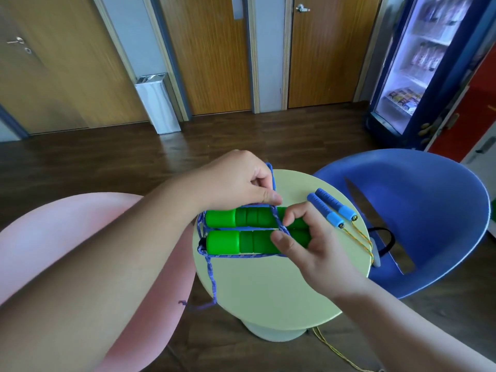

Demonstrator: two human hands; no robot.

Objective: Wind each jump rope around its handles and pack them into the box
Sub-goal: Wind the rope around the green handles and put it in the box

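The jump rope (251,241) with two thick green plastic handles is in my hands, over the left part of the round pale yellow bench (268,291); I cannot tell if it touches the top. The handles lie side by side, parallel, with their caps to the left. Its blue-violet braided cord (210,269) runs lengthwise around the pair and crosses over them near the middle. One loose strand hangs from the left end down past the bench edge.

My left hand (241,181) is above the handles and pinches a loop of this cord between thumb and forefinger. My right hand (308,237) grips the right ends of both handles, and its thumb presses where the cord crosses the lower handle.

A second jump rope (331,208), with slim blue foam handles that touch each other, lies on the far right part of the bench. Its thin yellow-orange cord (362,237) goes over the edge. A blue plastic chair (429,197) stands behind the bench at the right, a pink chair (53,218) at the left.
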